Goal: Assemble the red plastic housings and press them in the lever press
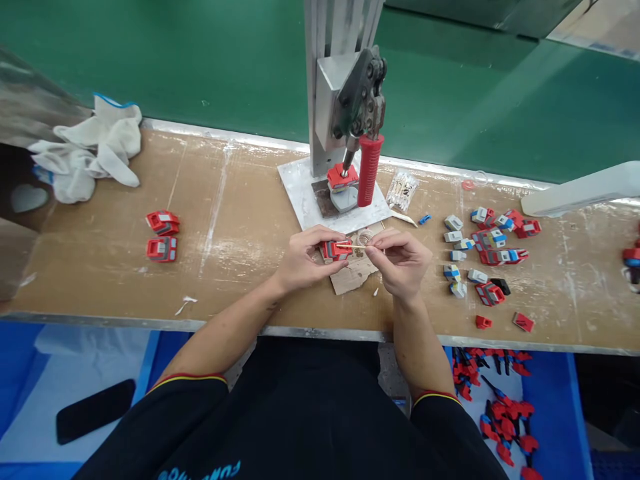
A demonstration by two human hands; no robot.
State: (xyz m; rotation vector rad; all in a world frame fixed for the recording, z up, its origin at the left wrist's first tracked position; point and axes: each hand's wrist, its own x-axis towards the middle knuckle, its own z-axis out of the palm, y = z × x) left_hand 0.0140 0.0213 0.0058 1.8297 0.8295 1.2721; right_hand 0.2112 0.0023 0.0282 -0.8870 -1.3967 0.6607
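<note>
My left hand [315, 257] is closed around a small red and grey toy vehicle part [336, 251], pinching it between thumb and fingers. My right hand [401, 259] pinches a thin, pale yellow stick [356, 247]. The stick's far end rests on or just over the red part; its tip is too small to make out. Under my hands lies a torn piece of cardboard [350, 279], with a clear round ring [365, 237] on it. Behind them stands a toggle press with a red handle [369, 172], and another red part [342, 176] sits under its plunger.
Two red toy parts [161, 249] lie at left, near white gloves [107, 143]. A bag of cotton swabs [402, 191] is beside the press. Several white, blue and red parts [493, 239] spread over the right. Below the bench edge, a blue bin [553, 400] holds red and black pieces.
</note>
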